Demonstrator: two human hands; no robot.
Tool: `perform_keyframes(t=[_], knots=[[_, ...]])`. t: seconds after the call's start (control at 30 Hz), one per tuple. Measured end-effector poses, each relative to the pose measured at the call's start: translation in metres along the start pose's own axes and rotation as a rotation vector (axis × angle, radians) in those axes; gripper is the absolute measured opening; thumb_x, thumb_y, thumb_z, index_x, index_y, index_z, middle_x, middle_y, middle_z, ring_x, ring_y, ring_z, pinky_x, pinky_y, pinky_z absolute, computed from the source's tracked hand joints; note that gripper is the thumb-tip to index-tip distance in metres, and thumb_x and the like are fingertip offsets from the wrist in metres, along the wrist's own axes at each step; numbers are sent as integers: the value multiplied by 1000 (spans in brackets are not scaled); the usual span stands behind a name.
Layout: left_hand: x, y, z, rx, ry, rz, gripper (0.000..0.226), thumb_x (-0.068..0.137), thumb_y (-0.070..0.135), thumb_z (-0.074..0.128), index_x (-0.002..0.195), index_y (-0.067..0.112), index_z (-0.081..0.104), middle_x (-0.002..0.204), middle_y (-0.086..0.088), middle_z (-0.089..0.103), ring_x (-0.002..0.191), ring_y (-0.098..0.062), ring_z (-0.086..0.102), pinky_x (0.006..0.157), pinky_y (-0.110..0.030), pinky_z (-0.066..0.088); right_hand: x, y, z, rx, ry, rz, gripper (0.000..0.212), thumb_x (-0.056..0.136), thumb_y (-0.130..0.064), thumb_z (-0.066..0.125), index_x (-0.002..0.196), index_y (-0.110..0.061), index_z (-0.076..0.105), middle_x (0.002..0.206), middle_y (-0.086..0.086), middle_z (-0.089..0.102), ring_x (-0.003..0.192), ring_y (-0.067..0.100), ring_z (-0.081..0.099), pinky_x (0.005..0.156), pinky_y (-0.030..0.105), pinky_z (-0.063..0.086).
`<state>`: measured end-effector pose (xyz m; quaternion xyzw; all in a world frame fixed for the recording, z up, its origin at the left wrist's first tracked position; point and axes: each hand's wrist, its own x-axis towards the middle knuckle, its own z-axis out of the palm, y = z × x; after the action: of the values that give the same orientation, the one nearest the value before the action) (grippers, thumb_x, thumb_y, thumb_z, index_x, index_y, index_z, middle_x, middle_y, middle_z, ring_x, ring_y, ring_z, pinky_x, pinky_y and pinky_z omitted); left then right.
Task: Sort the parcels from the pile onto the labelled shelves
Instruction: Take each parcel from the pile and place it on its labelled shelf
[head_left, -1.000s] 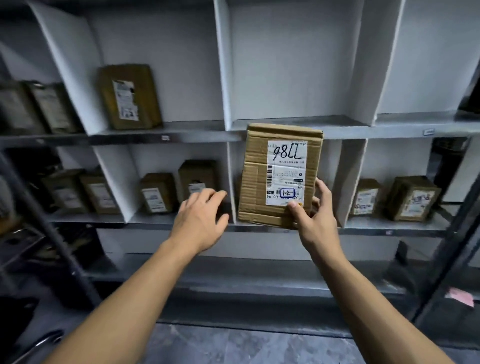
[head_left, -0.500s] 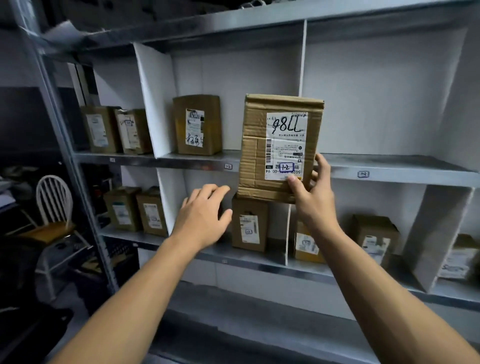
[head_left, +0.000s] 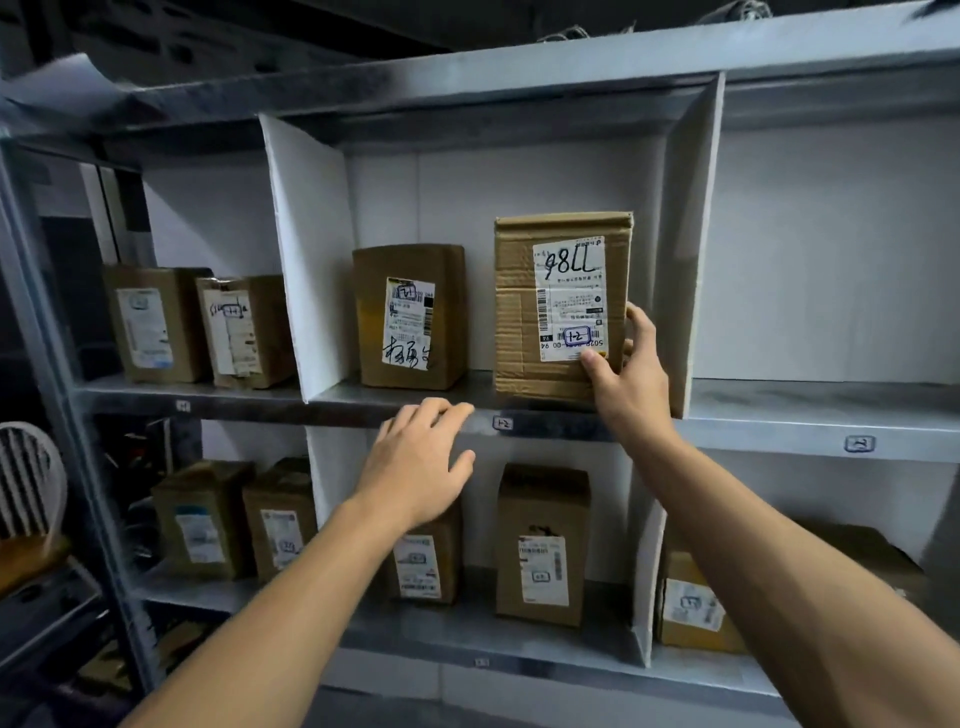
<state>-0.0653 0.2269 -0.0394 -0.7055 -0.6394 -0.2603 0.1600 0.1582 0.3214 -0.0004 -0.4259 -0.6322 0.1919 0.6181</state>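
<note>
1. right hand (head_left: 631, 384) grips cardboard parcel (head_left: 561, 312) at its 4 o'clock corner, thumb on the label, fingers behind.
2. parcel upright in middle compartment of upper shelf (head_left: 753, 415), at 3 o'clock of second parcel (head_left: 410, 317), apart from it, close to white divider (head_left: 685, 234).
3. left hand (head_left: 415, 467) open, fingers spread, empty, at 7 o'clock of the cardboard parcel.

Two bare arms, seen from my remote station.
My left hand (head_left: 415, 462) and right hand (head_left: 631, 384) are bare, and both forearms are uncovered as far as I see them.
</note>
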Motion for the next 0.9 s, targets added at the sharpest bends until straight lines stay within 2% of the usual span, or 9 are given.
perform_keyframes(t=[0.1,0.23,0.33,0.47,0.63,0.9], knots=[[16,-19,11,-7,-6,19,54,96,45,46,147,31,33,142,8,39,131,-15,35,110,-38,32,18,11,17,-42,9,43,67,95,-30,66,149,-39,27,140,-3,56,128,20,52,112,50,42],[34,-34,25,-19,-2,36,54,96,46,46,146,32,33,143,9,39,132,-14,35,110,-38,33,31,21,27,-83,13,108,70,97,-30,64,154,-29,24,143,5,55,131,26,51,114,45,39],[44,-39,34,-29,-3,59,53,95,46,47,145,31,35,142,9,40,131,-13,35,110,-37,33,38,25,30,-99,2,139,72,97,-31,65,155,-30,22,142,6,56,130,29,53,111,45,42],[53,-38,42,-50,15,93,50,95,45,47,143,31,38,141,9,41,130,-13,37,109,-36,33,47,25,32,-130,-43,167,74,96,-23,67,154,-29,22,143,4,54,132,28,51,110,42,40],[57,-36,48,-58,17,109,51,95,46,47,143,31,37,141,9,42,130,-13,37,110,-37,34,53,29,31,-161,-41,181,65,97,-15,64,150,-26,29,138,3,59,128,28,55,106,37,42],[41,-27,50,-45,19,114,53,95,45,47,144,31,35,141,8,42,130,-14,36,109,-36,33,43,26,28,-133,35,194,74,96,-25,67,155,-24,24,142,11,54,130,30,52,107,41,43]])
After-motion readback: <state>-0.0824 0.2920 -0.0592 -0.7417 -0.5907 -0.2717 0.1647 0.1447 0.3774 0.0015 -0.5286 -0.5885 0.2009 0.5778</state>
